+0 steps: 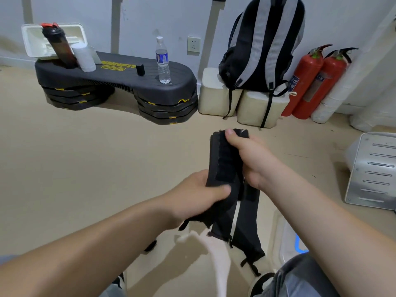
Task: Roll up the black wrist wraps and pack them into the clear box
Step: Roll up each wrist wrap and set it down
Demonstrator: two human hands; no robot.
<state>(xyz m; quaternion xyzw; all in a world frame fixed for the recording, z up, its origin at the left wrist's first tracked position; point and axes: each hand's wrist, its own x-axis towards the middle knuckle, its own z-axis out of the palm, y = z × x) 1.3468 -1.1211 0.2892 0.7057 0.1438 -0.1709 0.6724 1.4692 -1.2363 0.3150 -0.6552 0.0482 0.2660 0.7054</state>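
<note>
**Two hands on the wraps: rolling not yet begun**

Item: black wrist wraps (pixel 222 159), held in the air above the floor (pixel 85 168), between both hands.

Hold: the upper end, with its rough fastening patch turned to the camera, is pinched by the right hand (pixel 252 159), thumb on top and fingers curled behind. The lower part of that stretch is gripped by the left hand (pixel 199 194), with the thumb laid across the front.

Condition: two long tails are seen hanging loose below the hands, with thin loops at their ends. The held stretch is flat or folded, and no finished roll is to be seen.

Destination: what is taken for the clear box (pixel 282 232) is partly seen on the floor at the lower right, beside the person's knee, with a blue fitting on it. Whether it is open cannot be told. Nothing black is seen in it.

Progress: judged early. The wraps have been gathered in hand. Rolling each strip tight, fastening it, and packing the rolls into the box are all left to be done.
</note>
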